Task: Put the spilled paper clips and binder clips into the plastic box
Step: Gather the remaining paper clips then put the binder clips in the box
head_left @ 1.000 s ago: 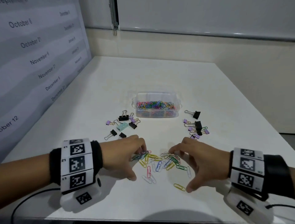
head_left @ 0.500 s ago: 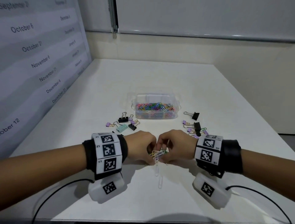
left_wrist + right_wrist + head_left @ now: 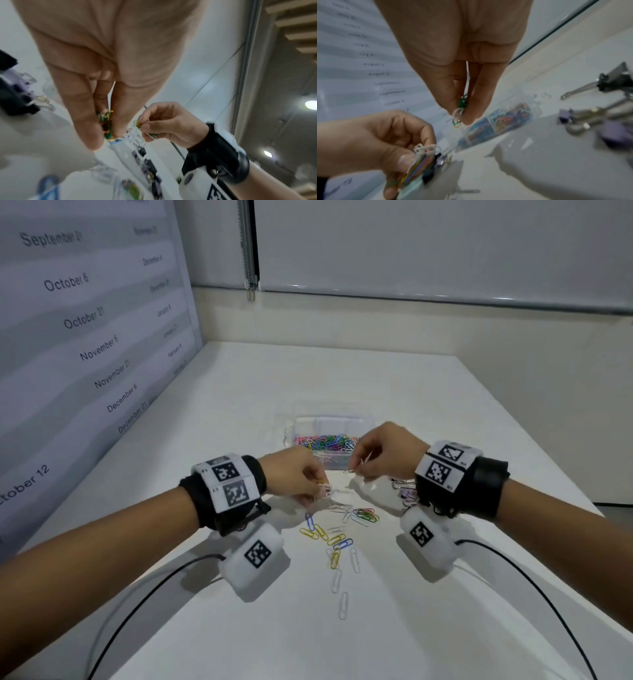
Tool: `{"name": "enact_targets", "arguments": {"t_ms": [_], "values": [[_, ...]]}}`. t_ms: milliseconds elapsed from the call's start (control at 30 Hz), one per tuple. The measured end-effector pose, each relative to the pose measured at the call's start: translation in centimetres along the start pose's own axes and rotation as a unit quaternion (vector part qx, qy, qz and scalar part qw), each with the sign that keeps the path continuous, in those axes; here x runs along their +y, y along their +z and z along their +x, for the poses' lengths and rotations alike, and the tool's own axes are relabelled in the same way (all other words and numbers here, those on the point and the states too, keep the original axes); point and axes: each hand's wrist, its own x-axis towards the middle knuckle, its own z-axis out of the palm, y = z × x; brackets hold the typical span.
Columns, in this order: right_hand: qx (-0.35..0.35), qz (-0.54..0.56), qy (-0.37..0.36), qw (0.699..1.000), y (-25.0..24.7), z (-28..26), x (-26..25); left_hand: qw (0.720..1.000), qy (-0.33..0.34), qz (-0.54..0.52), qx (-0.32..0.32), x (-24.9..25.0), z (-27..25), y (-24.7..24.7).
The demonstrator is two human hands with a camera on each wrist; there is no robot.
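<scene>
Both hands are lifted off the white table (image 3: 445, 412), just in front of the clear plastic box (image 3: 330, 422) that holds many coloured paper clips. My left hand (image 3: 320, 486) pinches a small bunch of paper clips (image 3: 107, 125) between thumb and fingers. My right hand (image 3: 356, 467) pinches a few clips (image 3: 458, 113), close to the box's near wall. Several loose paper clips (image 3: 334, 535) lie on the table below and behind the hands. Binder clips (image 3: 406, 491) peek out under the right wrist; those on the left are hidden by my left hand.
A wall chart with printed dates (image 3: 85, 320) stands along the table's left side. Black cables (image 3: 144, 601) run from both wrist cameras across the near part of the table. A wall closes off the far edge.
Both hands gathered clips together on the table, then rose and moved forward toward the box, each carrying a pinch of clips. Part of the pile stays behind on the table.
</scene>
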Motion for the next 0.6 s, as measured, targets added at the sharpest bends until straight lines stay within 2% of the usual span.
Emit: {"name": "enact_targets", "arguments": {"t_ms": [133, 233, 333, 467, 600], "values": [[0.095, 0.023, -0.015, 0.995, -1.5, 1.7, -0.2, 0.994, 0.004, -0.085, 0.067, 0.6, 1.4, -2.0], [0.098, 0.030, -0.006, 0.995, -1.5, 2.4, -0.1, 0.986, 0.016, -0.105, 0.125, 1.1, 2.8, -3.1], [0.095, -0.030, -0.010, 0.995, -1.1, 2.1, 0.1, 0.981, 0.008, -0.114, 0.160, 0.8, 4.2, -3.5], [0.060, -0.068, -0.023, 0.996, 0.0, 0.3, 0.3, 0.980, -0.001, -0.088, 0.180, 0.0, 5.3, -3.3], [-0.034, -0.095, -0.003, 0.995, 1.4, -1.5, 0.7, 0.981, 0.003, -0.068, 0.182, 0.3, 4.9, -3.5]]}}
